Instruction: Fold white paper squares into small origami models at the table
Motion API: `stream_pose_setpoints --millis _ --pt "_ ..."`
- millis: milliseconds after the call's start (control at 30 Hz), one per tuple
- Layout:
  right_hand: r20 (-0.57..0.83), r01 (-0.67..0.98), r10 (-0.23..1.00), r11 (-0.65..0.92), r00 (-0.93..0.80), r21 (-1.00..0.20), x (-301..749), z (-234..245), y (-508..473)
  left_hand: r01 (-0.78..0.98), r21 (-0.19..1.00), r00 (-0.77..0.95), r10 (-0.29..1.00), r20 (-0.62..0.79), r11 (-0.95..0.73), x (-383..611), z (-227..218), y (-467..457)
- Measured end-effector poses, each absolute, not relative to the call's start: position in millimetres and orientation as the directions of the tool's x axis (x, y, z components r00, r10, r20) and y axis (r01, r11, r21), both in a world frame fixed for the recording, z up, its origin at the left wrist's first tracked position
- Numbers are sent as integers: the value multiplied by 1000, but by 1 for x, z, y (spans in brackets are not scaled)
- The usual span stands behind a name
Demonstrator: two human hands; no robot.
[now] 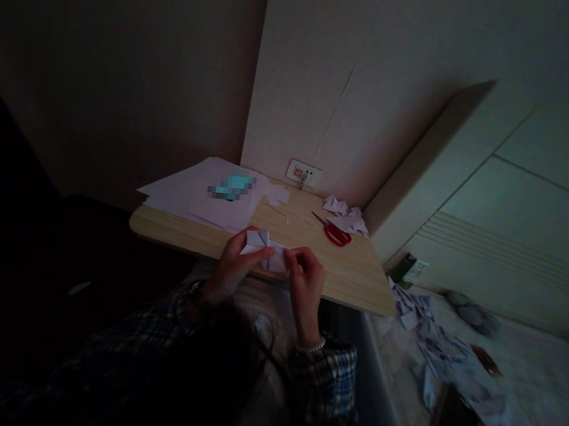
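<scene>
Between my two hands is a small piece of folded white paper [277, 260], held just above the front edge of the wooden tabletop [293, 230]. My left hand [235, 260] grips its left part, the thumb lying across the front. At the right end, my right hand [305, 272] pinches the paper between thumb and fingers. Red-handled scissors [336, 235] lie to the right, blades toward the back left. Behind them sits a small pile of folded paper pieces [342, 211]. Large white sheets [192, 189] cover the table's left side.
A pixelated turquoise item [232, 186] rests on the sheets, with small paper pieces [277, 194] beside it. A wall socket [304, 173] is behind the table. On the bed [538, 371] at right are scattered folded papers [442, 343], a dark flat device [459, 424] and a grey object [473, 313].
</scene>
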State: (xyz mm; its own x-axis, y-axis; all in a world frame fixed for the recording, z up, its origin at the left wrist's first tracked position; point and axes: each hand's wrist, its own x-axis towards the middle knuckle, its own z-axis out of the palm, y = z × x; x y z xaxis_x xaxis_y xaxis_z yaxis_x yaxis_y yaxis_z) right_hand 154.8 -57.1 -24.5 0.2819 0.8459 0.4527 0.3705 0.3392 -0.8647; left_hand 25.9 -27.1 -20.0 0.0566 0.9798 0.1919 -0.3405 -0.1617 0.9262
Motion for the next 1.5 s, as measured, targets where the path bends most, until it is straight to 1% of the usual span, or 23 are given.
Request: stream_pose_setpoints --millis 100,200,233,367,400,467,500,667,800,900,1067,1133,1267,1400,1500 --pt "453 380 845 335 283 -862 157 -26 -56 -333 926 46 978 202 -175 26 -20 -27" --pt "484 421 824 342 296 -840 158 -25 -56 -309 938 30 984 177 -159 26 -20 -25" --pt "507 446 806 350 305 -824 158 -24 -57 -310 940 53 984 169 -145 25 -19 -23" --pt "605 564 727 364 325 -741 162 -22 -59 -371 928 286 947 147 -32 23 -19 -17" --pt "621 583 716 367 321 -725 163 -21 -59 -398 917 319 936 146 -8 23 -21 -15" --pt "643 607 702 376 307 -701 164 -21 -59 -460 888 296 943 155 -1 22 -24 -12" --pt "653 614 696 384 298 -690 164 -21 -59 -462 887 274 949 157 -13 22 -25 -11" --pt "686 628 689 431 234 -648 162 -21 -59 -325 944 214 967 138 -62 23 -25 -10" --pt "675 620 707 438 209 -651 161 -19 -59 -278 955 159 976 151 -102 24 -21 -11" --pt "657 597 724 437 211 -673 160 -18 -59 -254 961 148 977 152 -111 24 -21 -12" --pt "527 496 815 363 241 -789 159 -20 -58 -217 965 153 971 183 -147 24 -23 -14" --pt "490 477 833 332 256 -814 160 -21 -57 -203 966 178 963 200 -163 23 -22 -14" --pt "497 460 835 355 235 -814 165 -20 -58 -171 974 258 947 190 -149 18 -18 -13" --pt "529 503 817 366 229 -783 168 -17 -59 -157 981 331 930 163 -116 14 -15 -9" --pt "530 520 816 357 231 -776 167 -17 -58 -129 980 338 923 186 -150 14 -17 -8"
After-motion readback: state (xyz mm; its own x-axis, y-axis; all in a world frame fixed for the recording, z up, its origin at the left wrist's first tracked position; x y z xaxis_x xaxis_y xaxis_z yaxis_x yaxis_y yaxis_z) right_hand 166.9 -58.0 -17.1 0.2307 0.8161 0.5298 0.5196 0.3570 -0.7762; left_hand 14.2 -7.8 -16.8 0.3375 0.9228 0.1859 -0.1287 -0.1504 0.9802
